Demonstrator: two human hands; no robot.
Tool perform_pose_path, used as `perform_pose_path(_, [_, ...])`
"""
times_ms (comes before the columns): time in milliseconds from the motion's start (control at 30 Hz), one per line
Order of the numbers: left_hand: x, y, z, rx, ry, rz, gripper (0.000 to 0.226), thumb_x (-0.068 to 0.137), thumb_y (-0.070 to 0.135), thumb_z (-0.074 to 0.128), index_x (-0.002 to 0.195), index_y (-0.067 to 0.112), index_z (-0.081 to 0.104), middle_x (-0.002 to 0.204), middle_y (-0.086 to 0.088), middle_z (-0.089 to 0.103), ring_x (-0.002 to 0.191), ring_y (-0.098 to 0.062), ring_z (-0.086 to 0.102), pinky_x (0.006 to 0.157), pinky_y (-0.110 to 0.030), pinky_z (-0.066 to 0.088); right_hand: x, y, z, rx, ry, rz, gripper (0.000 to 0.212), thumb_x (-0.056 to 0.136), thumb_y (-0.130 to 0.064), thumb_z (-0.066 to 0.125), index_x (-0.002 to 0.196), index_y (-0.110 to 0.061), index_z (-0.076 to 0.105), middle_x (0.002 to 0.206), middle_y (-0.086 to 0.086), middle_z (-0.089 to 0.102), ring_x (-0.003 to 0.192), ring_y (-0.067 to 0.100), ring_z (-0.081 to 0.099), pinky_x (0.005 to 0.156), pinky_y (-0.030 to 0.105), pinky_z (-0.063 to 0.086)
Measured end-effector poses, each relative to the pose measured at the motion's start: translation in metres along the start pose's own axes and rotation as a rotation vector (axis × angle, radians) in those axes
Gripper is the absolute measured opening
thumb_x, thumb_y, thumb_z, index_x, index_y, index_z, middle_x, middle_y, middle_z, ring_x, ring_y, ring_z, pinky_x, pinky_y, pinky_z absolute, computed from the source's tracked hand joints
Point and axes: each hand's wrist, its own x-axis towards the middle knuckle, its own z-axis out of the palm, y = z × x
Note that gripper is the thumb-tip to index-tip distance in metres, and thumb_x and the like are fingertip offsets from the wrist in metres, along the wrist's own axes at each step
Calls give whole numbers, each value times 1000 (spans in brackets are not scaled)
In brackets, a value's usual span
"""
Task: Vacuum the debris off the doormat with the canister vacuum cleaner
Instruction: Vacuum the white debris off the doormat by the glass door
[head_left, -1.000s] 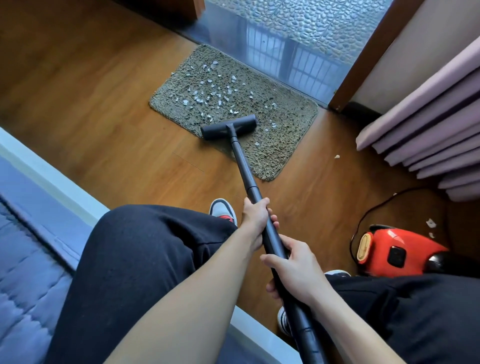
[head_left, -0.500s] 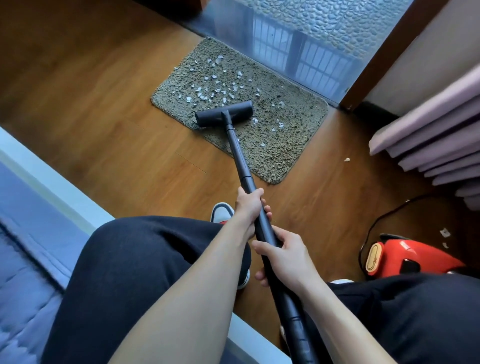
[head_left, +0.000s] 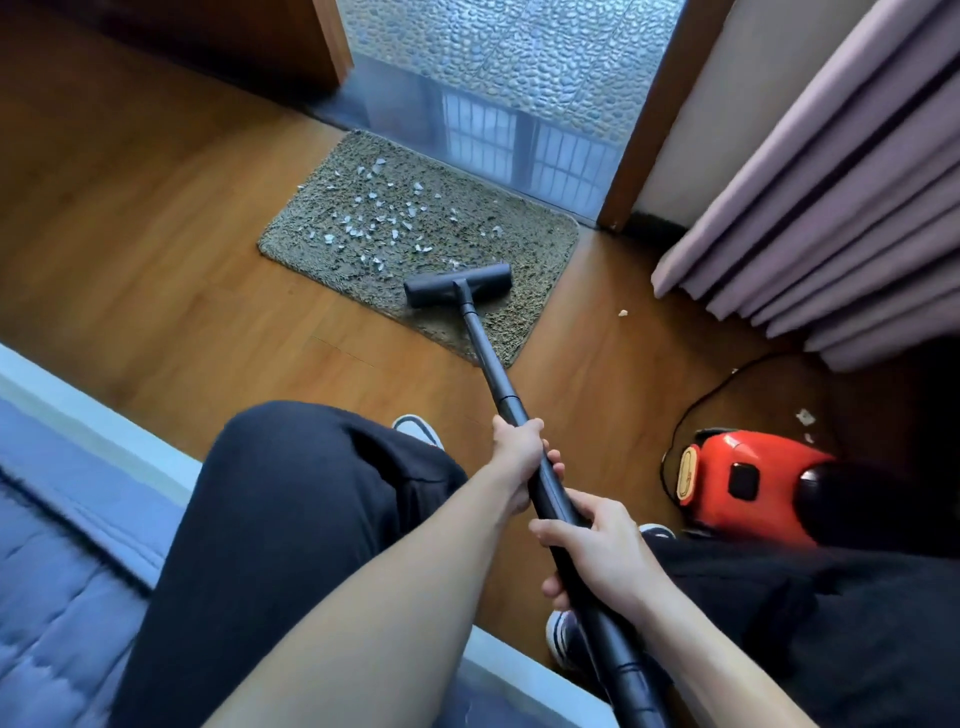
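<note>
Wrapped round the black tube (head_left: 488, 358), my right grip (head_left: 597, 561) held it closest to me and my left grip (head_left: 519, 457) held it higher up. The red vacuum (head_left: 748, 478) sat on the floor (head_left: 156, 260) at my right. The brush head (head_left: 457, 285) lay on the near part of the doormat (head_left: 519, 249). White bits (head_left: 374, 218) lay past it.

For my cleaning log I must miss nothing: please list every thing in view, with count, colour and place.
floor: one, brown wood, all around.
mat: one, olive, at the doorway.
nozzle: one, black, on mat's near part.
debris: many bits, pale, on mat beyond nozzle.
wand: one, black, behind nozzle.
canister: one, red, floor, right.
cord: one, black, beside canister.
curtain: one, mauve, right.
scraps: few, pale, floor near curtain.
bed: one, blue, lower left.
shoes: two, white-trimmed, floor, foreground.
legs: two, black trousers, foreground.
left hand: one, grips wand farther up.
right hand: one, grips wand nearer.
</note>
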Motion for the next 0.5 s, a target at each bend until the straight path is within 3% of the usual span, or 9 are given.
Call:
perform_pose_path(267, [-30,-41,21,34,-36,-19,18,100,15,45,117,14,39,76,-7,45,48,-14,47,41,-23,45,-40,33,-18,6,22,26,13,92,-9,65,104,-8,60,55,13,58,41,28,62,41,29,50])
perform_pose_path(367, [-34,-42,16,25,-32,-7,18,99,14,45,116,13,39,75,-7,44,49,-14,46,41,-23,44,-44,32,-13,7,22,15,13,91,-8,65,103,-6,60,56,10,56,44,29,63,42,30,51])
perform_pose_path(500, [-28,-37,5,43,5,3,21,98,14,45,119,14,40,76,-8,46,49,-14,48,42,-23,46,-39,27,-1,33,3,29,15,92,-7,64,107,-6,61,64,18,56,39,25,60,41,28,50])
